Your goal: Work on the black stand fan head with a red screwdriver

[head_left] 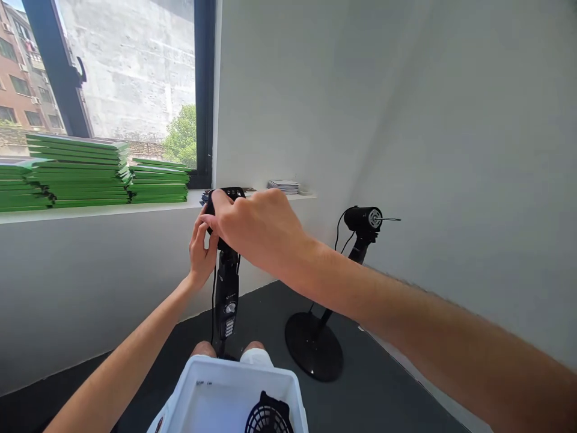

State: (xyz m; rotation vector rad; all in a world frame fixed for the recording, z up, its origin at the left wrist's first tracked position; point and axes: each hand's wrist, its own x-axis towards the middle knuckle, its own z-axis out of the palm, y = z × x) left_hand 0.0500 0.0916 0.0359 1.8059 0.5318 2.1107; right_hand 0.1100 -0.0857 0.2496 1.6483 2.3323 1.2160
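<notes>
both the left hand (201, 251) and right hand (256, 227) close around the fan motor head (225, 201) atop its stand (226, 300), which could tip if twisted hard

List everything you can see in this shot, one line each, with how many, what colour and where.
black stand fan motor head on a pole: one, black, centre, between the person's knees, gripped at the top by both hands
second black stand fan without blades: one, black, right of centre on a round base on the dark floor
white plastic bin: one, white, bottom centre on the lap
black fan grille: one, black, inside the bin, partly cut off
green flat stacked panels: several stacks, green, on the window sill at left
small pile of papers: one, pale, sill's right end
left hand: one, on the motor head's left side
right hand: one, over the motor head's top
</notes>
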